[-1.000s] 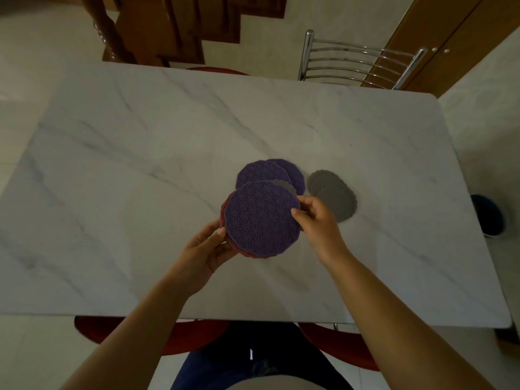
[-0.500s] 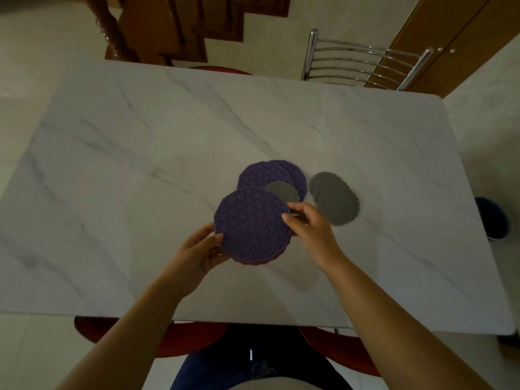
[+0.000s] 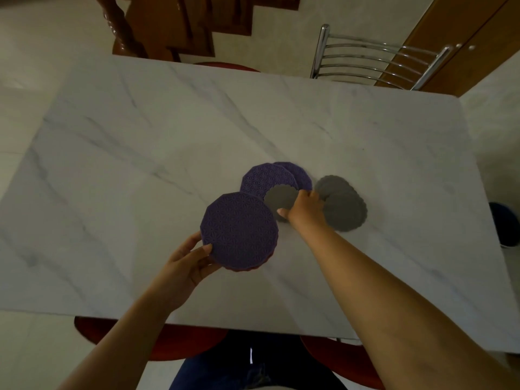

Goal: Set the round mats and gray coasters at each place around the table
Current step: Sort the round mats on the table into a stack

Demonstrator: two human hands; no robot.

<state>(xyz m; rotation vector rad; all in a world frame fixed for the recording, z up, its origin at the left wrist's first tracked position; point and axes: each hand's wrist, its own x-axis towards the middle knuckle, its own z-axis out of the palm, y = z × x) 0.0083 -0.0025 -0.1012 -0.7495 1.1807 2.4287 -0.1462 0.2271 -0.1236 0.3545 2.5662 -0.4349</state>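
Observation:
My left hand (image 3: pixel 185 266) holds a purple round mat (image 3: pixel 239 230) above the marble table (image 3: pixel 140 153), with a reddish mat edge showing under it. Two more purple mats (image 3: pixel 267 181) lie overlapped at the table's middle. A gray scalloped coaster (image 3: pixel 280 199) rests on them, and my right hand (image 3: pixel 305 209) reaches onto it, fingers curled over its right edge; whether it is gripped I cannot tell. Two more gray coasters (image 3: pixel 344 211) lie overlapped just right of that hand.
A metal-backed chair (image 3: pixel 371 63) stands at the table's far right side. A red seat (image 3: pixel 228 66) shows at the far edge, and red seats (image 3: pixel 180 342) sit below the near edge. Wooden stairs are at the back left.
My right hand let go of the held mat and moved forward onto the gray coaster. My left hand shifted the purple mat to the left.

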